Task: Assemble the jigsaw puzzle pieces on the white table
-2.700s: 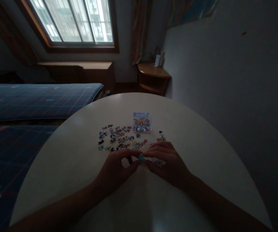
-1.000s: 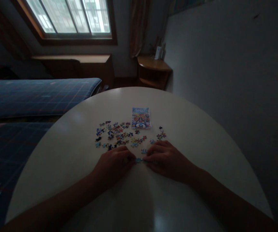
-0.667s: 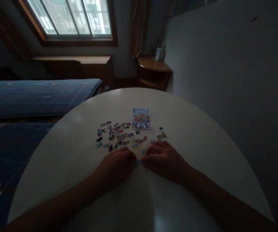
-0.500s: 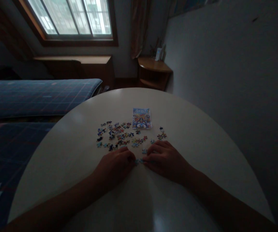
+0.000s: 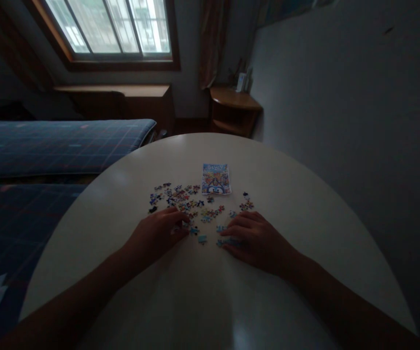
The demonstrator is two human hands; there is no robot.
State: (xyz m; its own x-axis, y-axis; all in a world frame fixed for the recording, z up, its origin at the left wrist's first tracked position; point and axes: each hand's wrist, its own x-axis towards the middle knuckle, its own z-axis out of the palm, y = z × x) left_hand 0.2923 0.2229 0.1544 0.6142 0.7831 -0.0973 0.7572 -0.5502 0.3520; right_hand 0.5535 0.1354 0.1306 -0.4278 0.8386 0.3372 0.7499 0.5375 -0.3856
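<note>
My left hand (image 5: 158,231) hovers at the near side of a spread of loose jigsaw pieces (image 5: 178,194), thumb and forefinger apart. Just beyond its fingertips lies a small light-blue piece (image 5: 194,230). A separate light-blue jigsaw piece (image 5: 202,239) rests on the table between the hands. My right hand (image 5: 251,238) has its thumb and fingers closed around a short strip of light-blue jigsaw pieces (image 5: 228,241), partly hidden underneath. Another light-blue piece (image 5: 220,228) touches or nearly touches its fingertips.
A picture leaflet (image 5: 216,179) with a blue cartoon figure lies beyond the pieces on the round white table (image 5: 268,170). Small groups of pieces (image 5: 246,206) sit to the right and a joined cluster (image 5: 211,214) in the middle. A bed (image 5: 60,146) stands left.
My left hand has drawn back leftward toward the loose pieces, its fingers parting. A light-blue piece now lies alone between the hands. My right hand and its strip shifted slightly right.
</note>
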